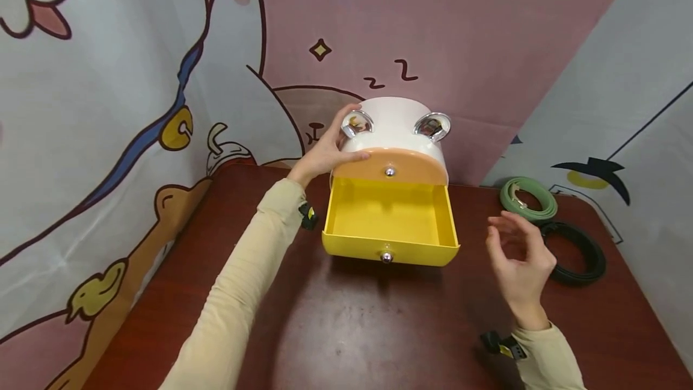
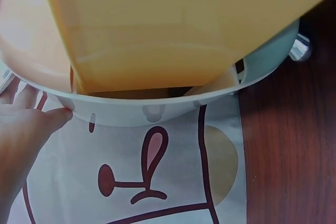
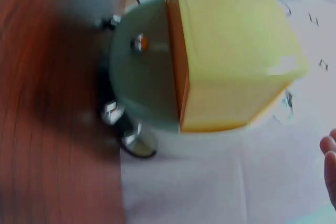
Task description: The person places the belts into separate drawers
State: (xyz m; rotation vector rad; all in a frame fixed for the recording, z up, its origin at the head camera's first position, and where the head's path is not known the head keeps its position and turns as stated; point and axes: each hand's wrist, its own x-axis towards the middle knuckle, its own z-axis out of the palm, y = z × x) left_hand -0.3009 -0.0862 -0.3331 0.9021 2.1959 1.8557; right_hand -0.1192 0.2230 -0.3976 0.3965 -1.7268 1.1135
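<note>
A white storage box with drawers (image 1: 392,116) stands at the back of the table, two shiny ear-like knobs on its top. Its yellow middle drawer (image 1: 385,215) is pulled out, with nothing inside. Above it the orange top drawer (image 1: 411,164) is closed; the green bottom drawer (image 3: 142,72) shows in the right wrist view. My left hand (image 1: 325,149) grips the box's left side, thumb against the front and fingers by the left ear. To the right of the yellow drawer, my right hand (image 1: 522,260) is raised with loosely bent fingers and holds nothing.
A rolled green belt (image 1: 544,200) and a rolled black belt (image 1: 590,251) lie at the right of the dark red table (image 1: 346,330). Cartoon-printed cloth (image 1: 487,35) hangs behind and on both sides, close to the box's back.
</note>
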